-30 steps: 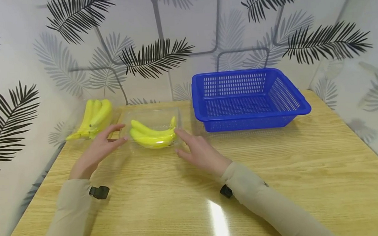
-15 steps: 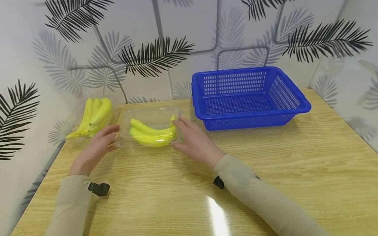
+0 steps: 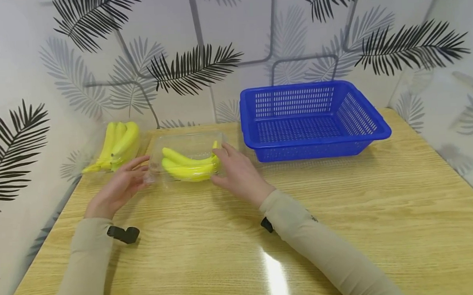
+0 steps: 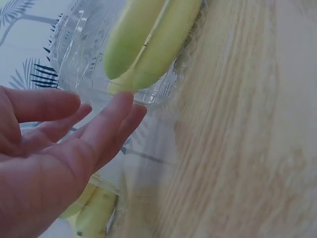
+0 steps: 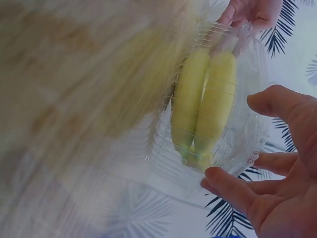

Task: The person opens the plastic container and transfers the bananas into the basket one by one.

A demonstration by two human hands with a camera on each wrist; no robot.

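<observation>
The deep royal-blue plastic basket with slotted walls (image 3: 308,152) stands on the light wood-grain table (image 3: 193,246), its rim flaring outward and its perforated floor showing; the only mark that might be writing is a small dark patch (image 3: 313,218) on the person's right beige sleeve (image 3: 328,249), in front of the basket, too small to read. To the basket's left, near it yet apart, sits the clear, thin-walled rectangular plastic box (image 3: 196,142); inside lies a bunch of curved yellow bananas (image 3: 191,169), at least two showing, greenish toward the ends, with the joined stem end closest to the basket. Farther left of the basket, past the box, lies a second, upright-leaning bunch of yellow bananas (image 3: 121,146), with clear plastic about it.

The right hand (image 3: 241,176), forward and left of the basket, is at the box end nearest it, thumb and fingers spread apart, with fingertips against the plastic; how firmly they press cannot be told; the left hand (image 3: 121,187) is at the box end farthest from the basket, fingers extended and slightly parted, tips at the plastic edge. A black wrist-worn device (image 3: 123,234) shows by the left beige sleeve (image 3: 85,264), well left of the basket; behind the basket rises a pale wall covering (image 3: 175,27) printed with black and grey fronds.
</observation>
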